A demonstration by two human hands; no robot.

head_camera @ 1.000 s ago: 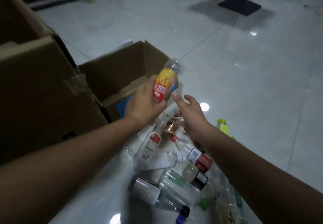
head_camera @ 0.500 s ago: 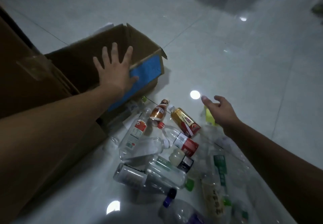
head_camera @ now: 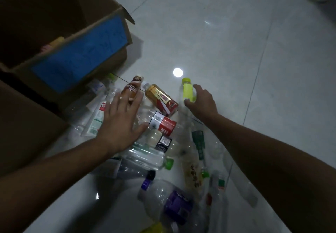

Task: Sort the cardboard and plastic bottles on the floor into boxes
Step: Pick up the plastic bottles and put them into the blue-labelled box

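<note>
Fingers [head_camera: 197, 89] of my right hand [head_camera: 203, 103] curl round the lime-capped bottle [head_camera: 187, 89] at one o'clock of the pile of bottles [head_camera: 161, 125]. Left hand [head_camera: 120, 121] hovers flat, fingers spread, over the coffee bottle [head_camera: 131, 89] at twelve. Picking step, I reckon. Next up: lift the lime one clear, swing it to the blue-panelled box [head_camera: 80, 58] at ten o'clock. Plenty more lie on the floor [head_camera: 236, 69].

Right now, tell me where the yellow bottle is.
Head view, just right of centre: the yellow bottle is on the floor, right of the gold bottle, gripped by the right hand.
</note>
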